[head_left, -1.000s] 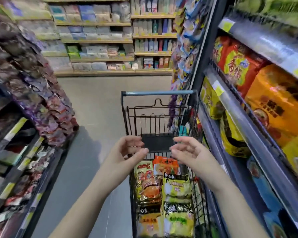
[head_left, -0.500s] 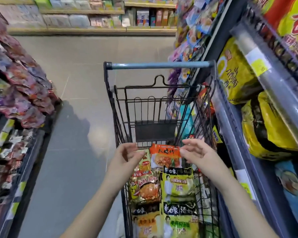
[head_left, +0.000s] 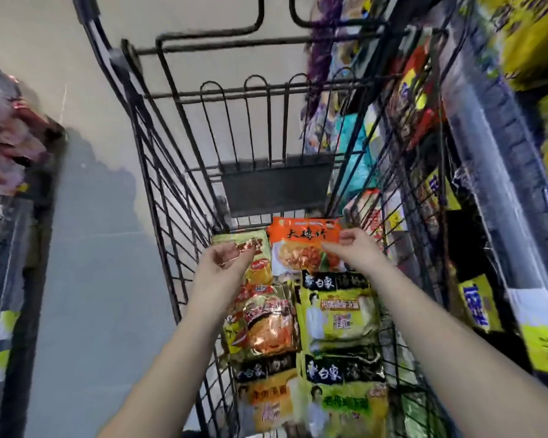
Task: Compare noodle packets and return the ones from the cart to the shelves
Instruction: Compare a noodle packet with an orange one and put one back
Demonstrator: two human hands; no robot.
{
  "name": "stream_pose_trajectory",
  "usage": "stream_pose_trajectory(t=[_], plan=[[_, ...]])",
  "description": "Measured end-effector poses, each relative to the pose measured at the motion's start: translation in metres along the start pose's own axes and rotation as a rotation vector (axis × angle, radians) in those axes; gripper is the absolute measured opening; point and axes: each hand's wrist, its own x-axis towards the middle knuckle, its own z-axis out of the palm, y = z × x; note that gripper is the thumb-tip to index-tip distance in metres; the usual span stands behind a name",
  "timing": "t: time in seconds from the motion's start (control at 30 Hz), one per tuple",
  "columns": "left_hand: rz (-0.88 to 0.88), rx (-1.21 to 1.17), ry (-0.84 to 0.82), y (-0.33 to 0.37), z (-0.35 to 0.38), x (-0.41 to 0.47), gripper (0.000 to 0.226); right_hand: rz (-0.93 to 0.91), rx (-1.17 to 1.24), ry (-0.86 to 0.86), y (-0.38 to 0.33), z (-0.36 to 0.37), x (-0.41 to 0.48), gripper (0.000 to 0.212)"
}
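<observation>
A grey aisle floor [head_left: 86,248] runs between stocked shelves. The left shelving [head_left: 4,159] is smeared by blur. The right shelving [head_left: 500,159] shows only yellow and dark packs whose print cannot be read. Between them stands a black wire cart [head_left: 174,197], its handle cut off by the top edge.

The right hand's fingertips [head_left: 345,237] and thumb pinch the upper right edge of an orange packet [head_left: 301,248]. The packet lies at the far end of the cart's basket, just below a dark panel [head_left: 276,188]. The right hand [head_left: 359,252] hides that packet's right corner.

The left hand [head_left: 220,268] has its fingers curled at the top of a yellow-green packet [head_left: 260,270], which lies just beside the orange one. A bit of red foil shows between the thumb and fingertips, but blur hides whether they pinch it or only touch it.

Nearer the person, a shiny gold packet [head_left: 266,327] overlaps the yellow-green one's lower part. To its right, a yellow packet with a black band [head_left: 339,311] covers the orange packet's bottom edge. Two more black-banded packets [head_left: 342,396] fill the near end, and the frame's lower edge cuts them off.

Both bare forearms come in from the bottom corners. The left forearm crosses the cart's side wall.
</observation>
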Motion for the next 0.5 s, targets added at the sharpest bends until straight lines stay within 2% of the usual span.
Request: stream_pose_trajectory(t=[0.27,0.33,0.5], plan=[[-0.063,-0.057,-0.029,-0.005,-0.010,-0.002,0.043,0.170,-0.291,0.022,0.006,0.027,0.032,0.115],[-0.054,-0.040,-0.042,-0.005,-0.008,-0.001,0.041,0.207,-0.303,0.043,0.002,0.029,0.037,0.115],[-0.049,-0.045,-0.048,-0.007,-0.009,0.000,0.037,0.262,-0.238,0.040,-0.005,0.031,0.042,0.095]])
